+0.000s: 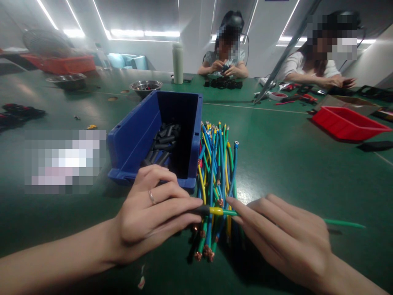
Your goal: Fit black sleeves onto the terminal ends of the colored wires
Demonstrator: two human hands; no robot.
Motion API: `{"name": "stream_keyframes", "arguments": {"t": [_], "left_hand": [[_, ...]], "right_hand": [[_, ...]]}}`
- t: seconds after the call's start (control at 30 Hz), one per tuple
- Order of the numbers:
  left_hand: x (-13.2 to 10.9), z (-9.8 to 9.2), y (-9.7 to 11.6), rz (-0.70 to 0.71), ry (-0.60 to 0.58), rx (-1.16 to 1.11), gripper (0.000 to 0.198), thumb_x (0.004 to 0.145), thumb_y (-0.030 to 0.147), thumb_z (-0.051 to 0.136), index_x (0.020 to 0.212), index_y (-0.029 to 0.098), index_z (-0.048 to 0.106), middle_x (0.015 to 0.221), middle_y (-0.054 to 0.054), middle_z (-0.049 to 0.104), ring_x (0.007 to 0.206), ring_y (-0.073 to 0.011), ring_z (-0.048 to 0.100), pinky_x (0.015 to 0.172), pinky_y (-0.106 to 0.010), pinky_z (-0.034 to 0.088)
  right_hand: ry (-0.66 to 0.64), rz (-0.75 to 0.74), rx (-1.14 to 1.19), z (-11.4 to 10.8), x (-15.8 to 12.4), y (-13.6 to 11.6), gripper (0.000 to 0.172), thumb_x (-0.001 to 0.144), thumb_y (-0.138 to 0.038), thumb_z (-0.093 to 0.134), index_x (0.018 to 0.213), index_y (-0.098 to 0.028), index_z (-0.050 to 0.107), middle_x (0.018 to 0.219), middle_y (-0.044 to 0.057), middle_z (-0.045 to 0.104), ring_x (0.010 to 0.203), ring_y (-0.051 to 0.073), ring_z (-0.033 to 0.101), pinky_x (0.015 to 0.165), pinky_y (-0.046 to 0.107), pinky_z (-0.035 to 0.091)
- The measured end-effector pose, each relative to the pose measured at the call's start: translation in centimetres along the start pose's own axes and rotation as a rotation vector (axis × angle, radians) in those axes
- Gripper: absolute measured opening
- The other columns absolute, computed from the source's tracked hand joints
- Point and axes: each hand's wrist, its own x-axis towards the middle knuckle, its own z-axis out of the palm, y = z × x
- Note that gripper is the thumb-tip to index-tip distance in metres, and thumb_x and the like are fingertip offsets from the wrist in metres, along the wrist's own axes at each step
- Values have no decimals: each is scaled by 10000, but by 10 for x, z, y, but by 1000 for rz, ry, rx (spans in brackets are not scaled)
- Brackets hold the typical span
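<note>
My left hand [153,217] pinches a short black sleeve [199,210] on the end of a green-and-yellow wire [340,223]. My right hand [276,237] grips the same wire just right of the sleeve, and the wire runs out to the right past the hand. Both hands hover over a bundle of blue, green and yellow wires [216,172] with bare copper ends, lying on the green table [291,164]. Behind my left hand stands a blue bin [138,135] holding several black sleeves [162,143].
Two other people sit across the table with black parts [224,83] in front of them. A red tray [346,123] lies at the right. Metal bowls [145,87], a pale bottle [177,63] and an orange crate [67,63] stand further back. Black parts [18,111] lie at left.
</note>
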Motion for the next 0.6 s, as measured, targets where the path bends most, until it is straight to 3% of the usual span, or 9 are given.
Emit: {"name": "stream_keyframes", "arguments": {"t": [0.33, 0.5, 0.6], "left_hand": [[3, -3, 2, -8, -48, 26, 145, 971, 273, 646, 1099, 237, 703, 886, 9, 733, 939, -189, 559, 907, -364, 419], [1, -3, 1, 8, -51, 23, 388, 973, 374, 620, 1293, 162, 567, 1040, -51, 701, 1014, -201, 535, 939, -358, 415], [0, -3, -1, 4, -20, 27, 454, 968, 431, 615, 1287, 117, 541, 1094, -92, 653, 1044, -219, 535, 953, -372, 412]], "right_hand": [[-3, 36, 75, 2, 6, -5, 254, 906, -56, 597, 1154, -65, 649, 718, 32, 627, 607, 128, 483, 523, 283, 362], [15, 36, 59, -1, 8, -3, 228, 903, -51, 603, 1123, -54, 664, 696, 26, 623, 598, 121, 472, 510, 271, 356], [37, 51, 33, 0, 3, -1, 239, 895, -51, 618, 1127, -62, 674, 719, 24, 624, 619, 120, 465, 529, 270, 356]]}}
